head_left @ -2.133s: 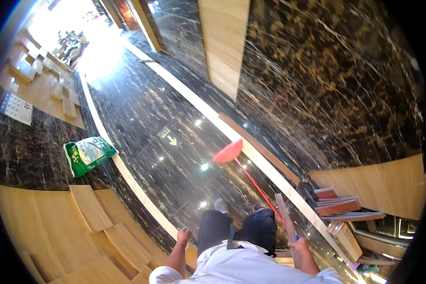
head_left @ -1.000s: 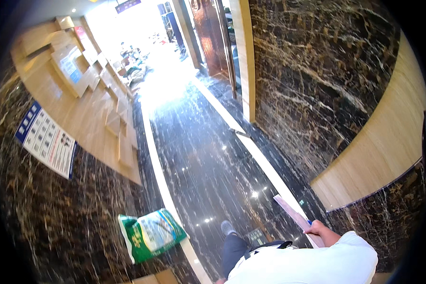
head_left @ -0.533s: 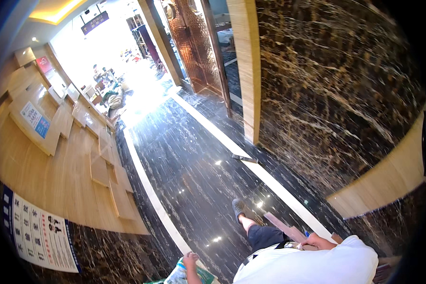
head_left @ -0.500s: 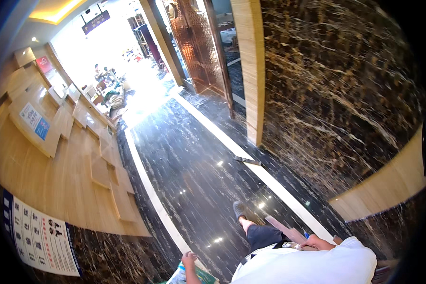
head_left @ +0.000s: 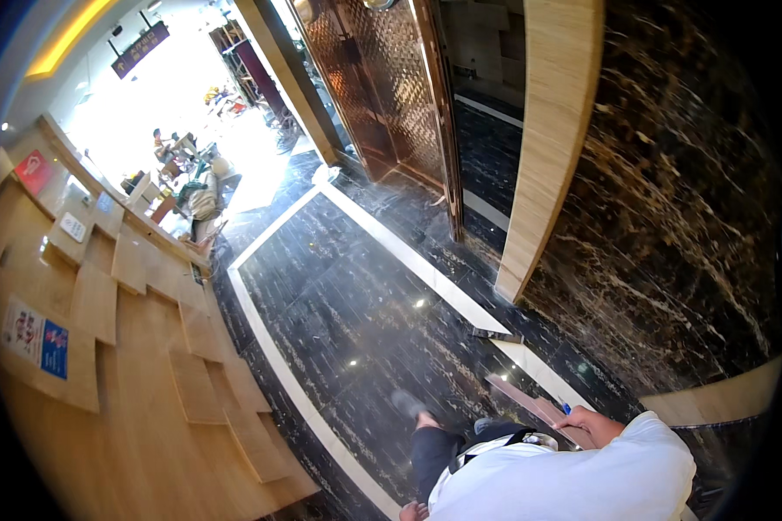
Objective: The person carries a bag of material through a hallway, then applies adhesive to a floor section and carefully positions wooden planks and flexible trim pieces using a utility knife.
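Observation:
My right hand [head_left: 586, 425] is closed round flat, pinkish-brown boards [head_left: 530, 405], held beside my right hip and pointing ahead. A small blue object [head_left: 566, 409] shows at the same hand, its kind unclear. My left hand [head_left: 414, 511] hangs low at the bottom edge, only partly in view. Its fingers look curled, and whatever is in them is cut off by the frame.
Dark polished floor with a white border strip [head_left: 369, 219] runs ahead. A dark flat piece [head_left: 497, 336] lies across the strip. Stepped wood panels [head_left: 202, 391] line the left, marble wall [head_left: 669, 226] the right. A copper-coloured door [head_left: 382, 87] and piled goods [head_left: 202, 200] stand farther on.
I have walked forward along the corridor, so doorway and pile are nearer. The boards stay in my right hand. My left hand has dropped lower, and the green-and-white bag by it is out of view.

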The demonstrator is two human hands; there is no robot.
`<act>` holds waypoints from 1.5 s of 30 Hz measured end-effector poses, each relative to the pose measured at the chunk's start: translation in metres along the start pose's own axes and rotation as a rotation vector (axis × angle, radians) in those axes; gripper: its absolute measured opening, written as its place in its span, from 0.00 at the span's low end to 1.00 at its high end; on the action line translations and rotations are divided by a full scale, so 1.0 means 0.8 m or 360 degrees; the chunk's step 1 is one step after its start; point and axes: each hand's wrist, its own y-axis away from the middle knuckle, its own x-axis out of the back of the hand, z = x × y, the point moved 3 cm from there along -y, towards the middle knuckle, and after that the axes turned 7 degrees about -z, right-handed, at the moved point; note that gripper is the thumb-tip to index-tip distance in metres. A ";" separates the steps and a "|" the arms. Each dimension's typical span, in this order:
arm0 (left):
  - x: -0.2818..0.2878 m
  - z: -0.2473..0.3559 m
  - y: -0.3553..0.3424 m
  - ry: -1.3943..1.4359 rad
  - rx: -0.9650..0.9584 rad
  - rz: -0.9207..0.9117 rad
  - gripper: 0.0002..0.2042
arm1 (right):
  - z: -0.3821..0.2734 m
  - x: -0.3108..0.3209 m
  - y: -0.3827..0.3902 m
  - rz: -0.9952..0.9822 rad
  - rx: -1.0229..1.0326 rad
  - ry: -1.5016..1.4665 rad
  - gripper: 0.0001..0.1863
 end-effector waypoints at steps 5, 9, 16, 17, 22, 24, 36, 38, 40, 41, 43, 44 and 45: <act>0.137 0.106 -0.186 -0.1366 -0.0275 -0.0309 0.12 | -0.180 -0.006 -0.068 -0.0038 -0.0051 -0.0298 0.46; 0.263 0.425 -0.355 -0.2215 -0.0466 -0.0239 0.12 | -0.324 -0.020 -0.079 -0.0025 0.0012 -0.0448 0.41; 0.333 1.184 -0.569 -0.1336 -0.1092 0.0364 0.16 | -0.563 -0.035 -0.041 0.0087 -0.0103 -0.0724 0.26; 0.302 1.290 -0.572 -0.1201 -0.1312 0.0265 0.16 | -0.524 -0.065 -0.113 -0.0042 -0.0105 -0.1013 0.21; 0.121 1.671 -0.600 -0.1343 -0.2035 0.0020 0.16 | -0.582 -0.089 -0.229 -0.0225 0.0054 -0.1159 0.25; 0.006 1.781 -0.598 -0.1192 -0.2338 -0.0254 0.16 | -0.628 -0.093 -0.257 0.0027 -0.0010 -0.1121 0.28; -0.329 2.180 -0.603 -0.1191 -0.3224 -0.0022 0.30 | -0.951 0.024 -0.285 0.0155 -0.0366 -0.1119 0.38; -0.397 2.199 -0.636 -0.1146 -0.3025 -0.0083 0.38 | -0.987 0.032 -0.295 0.0081 -0.0357 -0.1125 0.40; -0.423 2.209 -0.653 -0.1087 -0.3199 -0.0009 0.41 | -1.020 0.041 -0.322 0.0023 -0.0339 -0.1071 0.40; -0.434 2.213 -0.666 -0.1022 -0.3187 -0.0127 0.39 | -1.035 0.039 -0.337 0.0015 -0.0395 -0.1051 0.40; -0.470 2.217 -0.691 -0.0872 -0.3140 -0.0384 0.36 | -1.082 0.063 -0.325 0.0109 -0.0455 -0.1263 0.39; -0.483 2.217 -0.696 -0.0622 -0.3391 -0.0305 0.30 | -1.094 0.056 -0.337 0.0181 -0.0447 -0.1330 0.38; -0.490 2.221 -0.699 -0.0745 -0.3315 -0.0387 0.29 | -1.115 0.045 -0.350 0.0251 -0.0437 -0.1408 0.38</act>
